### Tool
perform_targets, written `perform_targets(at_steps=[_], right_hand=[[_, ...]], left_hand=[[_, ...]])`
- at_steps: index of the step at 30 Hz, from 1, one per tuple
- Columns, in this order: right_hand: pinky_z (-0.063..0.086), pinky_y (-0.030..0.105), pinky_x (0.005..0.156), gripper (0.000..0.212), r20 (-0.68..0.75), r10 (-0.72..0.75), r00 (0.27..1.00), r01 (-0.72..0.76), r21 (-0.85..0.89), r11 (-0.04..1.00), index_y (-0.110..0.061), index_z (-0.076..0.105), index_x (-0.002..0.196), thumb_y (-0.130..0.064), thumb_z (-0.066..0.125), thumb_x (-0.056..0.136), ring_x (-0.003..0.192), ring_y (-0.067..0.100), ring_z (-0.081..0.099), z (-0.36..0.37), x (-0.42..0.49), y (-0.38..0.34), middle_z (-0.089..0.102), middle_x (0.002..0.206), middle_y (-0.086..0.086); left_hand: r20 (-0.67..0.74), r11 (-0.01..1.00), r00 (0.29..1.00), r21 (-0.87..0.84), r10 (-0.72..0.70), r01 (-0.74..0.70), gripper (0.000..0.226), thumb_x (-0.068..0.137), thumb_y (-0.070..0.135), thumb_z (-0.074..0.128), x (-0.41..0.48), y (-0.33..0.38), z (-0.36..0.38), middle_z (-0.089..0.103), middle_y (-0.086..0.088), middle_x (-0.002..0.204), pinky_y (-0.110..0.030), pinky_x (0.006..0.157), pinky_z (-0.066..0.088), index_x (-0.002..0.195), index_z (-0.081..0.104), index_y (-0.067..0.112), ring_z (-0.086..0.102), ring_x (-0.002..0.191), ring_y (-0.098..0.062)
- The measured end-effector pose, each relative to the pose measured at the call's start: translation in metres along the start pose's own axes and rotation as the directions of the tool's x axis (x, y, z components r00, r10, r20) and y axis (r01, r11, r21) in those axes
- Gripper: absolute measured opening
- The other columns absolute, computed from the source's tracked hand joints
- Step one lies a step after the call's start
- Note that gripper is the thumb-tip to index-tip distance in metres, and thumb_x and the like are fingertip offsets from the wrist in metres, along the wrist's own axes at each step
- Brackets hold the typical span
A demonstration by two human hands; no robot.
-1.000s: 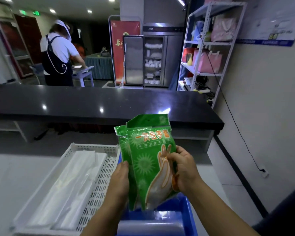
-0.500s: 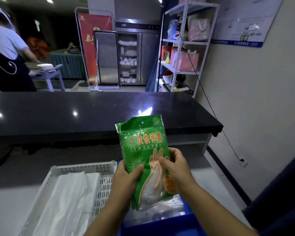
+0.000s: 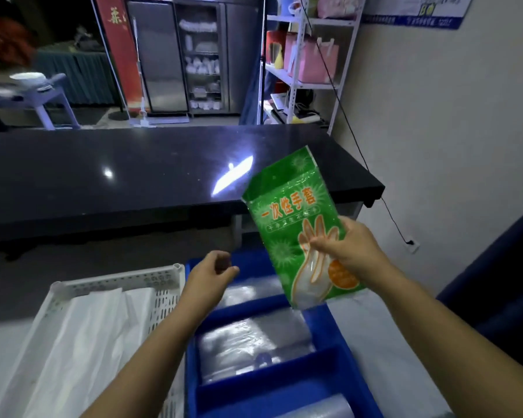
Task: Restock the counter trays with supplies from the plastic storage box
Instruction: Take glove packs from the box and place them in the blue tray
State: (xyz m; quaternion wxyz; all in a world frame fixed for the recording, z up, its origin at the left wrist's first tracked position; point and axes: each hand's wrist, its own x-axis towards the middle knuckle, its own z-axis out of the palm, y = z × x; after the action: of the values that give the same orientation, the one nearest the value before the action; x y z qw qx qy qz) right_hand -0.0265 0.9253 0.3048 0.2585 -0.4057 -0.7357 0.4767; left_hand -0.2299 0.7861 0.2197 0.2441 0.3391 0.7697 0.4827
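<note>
The right hand (image 3: 352, 250) held one green packet of disposable gloves (image 3: 296, 227) by its right edge, thumb on the front and the other fingers behind, and the packet was tilted in the air above the far end of the blue divided tray (image 3: 323, 324). The left hand (image 3: 212, 274) was empty, loosely curled and half open, just over the far-left corner of this tray. Beside it on the tabletop stood a white perforated basket (image 3: 118, 282) with white bags inside. The step in hand seemed to be the placing of the packet. The next move probably called for lowering it flat into a compartment with room, because clear plastic already lay in the nearer ones
</note>
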Motion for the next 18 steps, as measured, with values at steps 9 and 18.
perform_targets(at_steps=[9,18], right_hand=[[0.055,0.042,0.080,0.027,-0.029,0.011,1.000,-0.017,-0.218,0.976,-0.028,0.060,0.088,-0.021,0.079,0.069,0.078,0.017,0.068,-0.062,0.015,0.043,0.071,0.085,-0.002],[0.056,0.040,0.077,0.028,0.019,-0.011,1.000,0.016,-0.267,0.964,-0.025,0.062,0.093,-0.025,0.079,0.069,0.077,0.013,0.068,-0.075,0.031,0.072,0.071,0.085,-0.004]], left_hand=[[0.391,0.667,0.891,0.730,-0.231,-0.148,0.064,0.083,0.043,0.062,0.040,-0.019,0.045,0.044,-0.006,0.138,-0.035,0.100,0.039,0.138,0.038,0.023,0.041,0.126,-0.027],[0.329,0.633,0.884,0.772,-0.333,-0.049,0.051,0.079,0.031,0.067,0.056,-0.020,0.071,0.054,-0.004,0.125,-0.029,0.080,0.043,0.124,0.049,0.014,0.054,0.108,-0.024]])
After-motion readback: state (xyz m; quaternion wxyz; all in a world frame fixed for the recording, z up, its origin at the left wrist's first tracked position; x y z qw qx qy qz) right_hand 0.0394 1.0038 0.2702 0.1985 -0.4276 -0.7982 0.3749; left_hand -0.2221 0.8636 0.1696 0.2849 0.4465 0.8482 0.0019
